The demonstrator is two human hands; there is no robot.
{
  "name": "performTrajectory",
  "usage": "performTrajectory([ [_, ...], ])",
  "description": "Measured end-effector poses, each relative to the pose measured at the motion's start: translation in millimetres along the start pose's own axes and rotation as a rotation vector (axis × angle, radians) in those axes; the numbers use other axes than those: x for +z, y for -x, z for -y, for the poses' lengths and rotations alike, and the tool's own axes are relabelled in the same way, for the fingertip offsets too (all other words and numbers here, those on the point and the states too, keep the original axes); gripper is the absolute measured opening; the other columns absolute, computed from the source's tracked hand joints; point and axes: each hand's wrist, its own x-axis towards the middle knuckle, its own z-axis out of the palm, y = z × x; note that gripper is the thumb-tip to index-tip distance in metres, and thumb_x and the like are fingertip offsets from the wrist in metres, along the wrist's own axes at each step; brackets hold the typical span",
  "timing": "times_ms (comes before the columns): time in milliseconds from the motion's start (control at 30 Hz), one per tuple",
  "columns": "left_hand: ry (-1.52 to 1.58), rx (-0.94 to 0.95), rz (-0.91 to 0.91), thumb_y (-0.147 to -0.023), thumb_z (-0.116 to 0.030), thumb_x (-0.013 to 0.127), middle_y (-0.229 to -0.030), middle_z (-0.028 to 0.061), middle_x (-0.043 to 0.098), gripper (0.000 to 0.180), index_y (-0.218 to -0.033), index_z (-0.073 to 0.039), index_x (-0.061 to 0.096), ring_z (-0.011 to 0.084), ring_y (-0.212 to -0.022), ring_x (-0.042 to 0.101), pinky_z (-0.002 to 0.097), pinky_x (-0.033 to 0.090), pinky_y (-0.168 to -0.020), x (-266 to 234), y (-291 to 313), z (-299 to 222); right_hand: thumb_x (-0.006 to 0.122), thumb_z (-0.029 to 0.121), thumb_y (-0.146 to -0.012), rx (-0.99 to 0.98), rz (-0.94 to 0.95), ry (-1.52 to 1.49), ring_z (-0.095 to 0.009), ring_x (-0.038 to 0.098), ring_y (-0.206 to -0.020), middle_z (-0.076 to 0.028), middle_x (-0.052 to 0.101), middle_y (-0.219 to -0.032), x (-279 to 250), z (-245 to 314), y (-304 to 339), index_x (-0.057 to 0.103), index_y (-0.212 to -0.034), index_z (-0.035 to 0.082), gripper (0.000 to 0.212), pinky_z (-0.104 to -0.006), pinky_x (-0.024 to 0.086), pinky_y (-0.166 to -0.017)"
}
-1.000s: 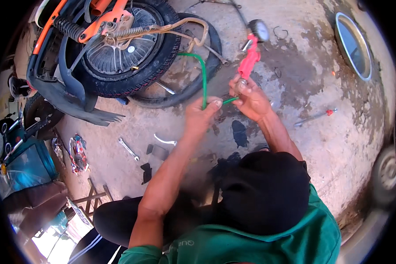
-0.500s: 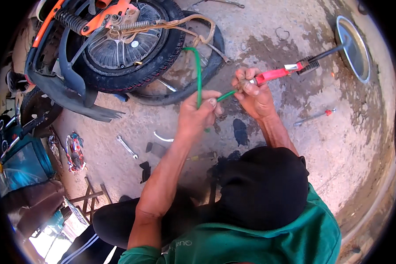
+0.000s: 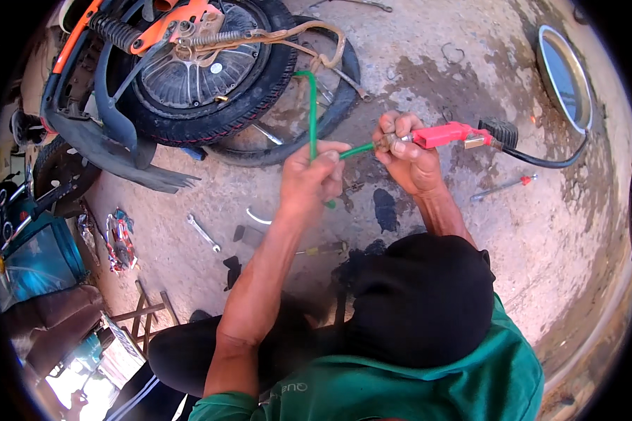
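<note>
Head view: left hand (image 3: 314, 175) pinches the green tube (image 3: 312, 116) at its bend, right hand (image 3: 404, 151) clamped on the red nozzle (image 3: 442, 133) w/ its black hose (image 3: 541, 160) trailing right. Hands sit near each other, apart, just in front of the tyre (image 3: 218, 91). Tube's short leg runs L-to-R straight into the nozzle; right hand's nearer that joint, long leg goes up toward the tyre.
</note>
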Motion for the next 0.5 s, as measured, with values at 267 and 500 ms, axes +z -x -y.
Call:
performTrajectory([
  [267,0.092,-0.01,0.035,-0.099,-0.016,0.066,-0.072,0.0052,0.059,0.023,-0.114,0.001,0.069,0.0084,-0.044,0.034,0.0267,0.031,-0.044,-2.3,0.1,-1.5,0.074,0.0,-0.084,0.004,0.013,-0.021,-0.019,0.062,-0.104,-0.005,0.056,-0.118,1.5,3.6,-0.4,0.059,-0.096,0.013,0.023,-0.0322,0.051,-0.074],
  [500,0.166,-0.014,0.075,-0.099,-0.016,0.067,-0.071,0.0051,0.058,0.023,-0.114,0.001,0.069,0.0083,-0.043,0.034,0.0266,0.031,-0.043,-4.3,0.3,-2.3,0.075,0.001,-0.084,0.001,0.032,-0.006,-0.019,0.061,-0.105,-0.005,0.056,-0.118,1.0,2.6,-0.8,0.059,-0.097,0.013,0.024,-0.0316,0.051,-0.074],
])
